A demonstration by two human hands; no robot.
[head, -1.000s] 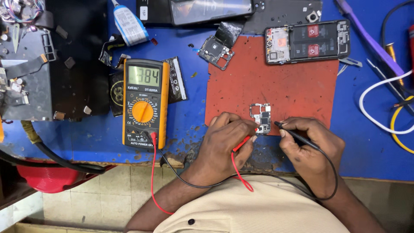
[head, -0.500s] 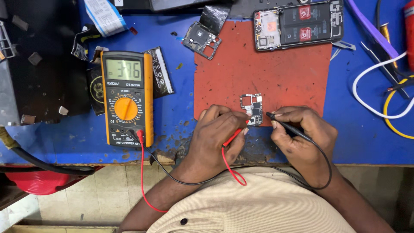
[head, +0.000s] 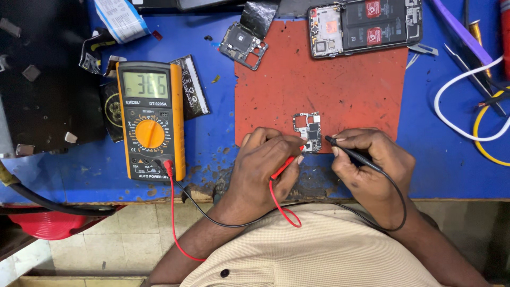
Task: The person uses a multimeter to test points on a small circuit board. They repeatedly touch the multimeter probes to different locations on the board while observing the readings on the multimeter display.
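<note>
Setting: phone repair workshop, bench level. Evidence: worn blue bench (head: 212,138) with a red work mat (head: 340,79); orange multimeter (head: 151,122) with red and black leads; bare circuit board (head: 308,131) on the mat; opened phone (head: 366,26) and a loose phone frame (head: 241,45) at the far edge. Also tweezers (head: 422,51) and loose white and yellow cables (head: 467,117) at the right.

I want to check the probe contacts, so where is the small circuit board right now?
In the head view the small circuit board lies on the red mat, low and centre, between the left hand and right hand.
</note>
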